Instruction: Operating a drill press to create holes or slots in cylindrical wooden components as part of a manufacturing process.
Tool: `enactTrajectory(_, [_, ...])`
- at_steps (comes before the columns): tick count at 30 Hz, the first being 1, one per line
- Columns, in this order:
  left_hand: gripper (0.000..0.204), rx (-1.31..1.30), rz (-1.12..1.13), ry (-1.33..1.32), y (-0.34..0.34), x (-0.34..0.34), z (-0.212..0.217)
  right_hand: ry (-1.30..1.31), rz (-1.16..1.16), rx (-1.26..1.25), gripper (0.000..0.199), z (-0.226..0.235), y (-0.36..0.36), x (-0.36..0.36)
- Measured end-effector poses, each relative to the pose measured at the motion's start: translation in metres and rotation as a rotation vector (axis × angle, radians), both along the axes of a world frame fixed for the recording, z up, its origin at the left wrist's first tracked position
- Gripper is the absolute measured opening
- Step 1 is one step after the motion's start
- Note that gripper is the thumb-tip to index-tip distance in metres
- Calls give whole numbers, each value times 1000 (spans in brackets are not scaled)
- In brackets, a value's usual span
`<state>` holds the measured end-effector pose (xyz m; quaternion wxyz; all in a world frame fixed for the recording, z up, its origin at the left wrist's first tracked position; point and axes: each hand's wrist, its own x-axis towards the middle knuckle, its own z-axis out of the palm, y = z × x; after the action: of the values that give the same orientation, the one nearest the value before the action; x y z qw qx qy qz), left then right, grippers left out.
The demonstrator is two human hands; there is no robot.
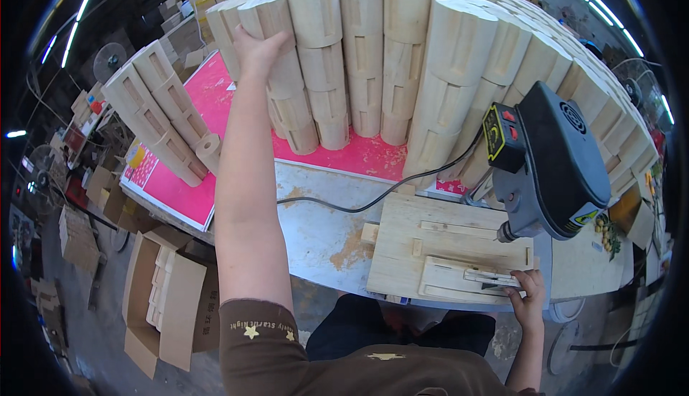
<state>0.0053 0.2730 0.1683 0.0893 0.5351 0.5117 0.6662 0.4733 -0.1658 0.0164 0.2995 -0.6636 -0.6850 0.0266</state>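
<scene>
Head view: my left hand (257, 50) is up at the block stack (373, 58), fingers curled over the top block (269, 15) of one column, loosely closed on its rim, not yet lifted clear. That block sits at the stack's left end, above the pink board (208, 94). I'd lift straight up so the neighbouring columns stay put.

My right hand (526, 299) rests on the jig (445, 252) under the drill press (552, 159), fingertips pinching the small slide piece (491, 276) at the jig's near edge. Keep those fingers clear of the bit. Cord (359, 206) lies across the bench (323, 231), clear of the jig.
</scene>
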Motion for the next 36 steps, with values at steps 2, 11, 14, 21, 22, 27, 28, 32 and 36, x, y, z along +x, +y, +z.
enactTrajectory(2, [86, -61, 79, 83, -1, 3, 8, 9, 20, 12, 37, 1, 1, -1])
enactTrajectory(11, [78, 546, -19, -381, -83, 36, 14, 4, 78, 69, 37, 4, -3, 1])
enactTrajectory(14, [81, 468, -214, -290, -159, 53, 9, -4, 73, 61, 36, 6, -9, 2])
enactTrajectory(21, [90, -99, -551, 251, -290, 108, -64, 5, 148, 42, 34, 2, -8, 12])
enactTrajectory(22, [88, -244, -670, 404, -300, 118, -71, 4, 152, 37, 34, -2, -6, 15])
enactTrajectory(27, [82, -577, -1016, 737, -328, 138, -96, -1, 171, 29, 34, -8, 4, 20])
enactTrajectory(28, [82, -617, -1042, 729, -330, 142, -98, 6, 185, 53, 32, -6, 7, 19])
enactTrajectory(32, [80, -767, -1079, 1010, -334, 166, -109, -7, 180, 18, 31, -3, 7, 22])
enactTrajectory(36, [82, -845, -1104, 1021, -331, 181, -115, 7, 208, 44, 32, -6, 2, 23])
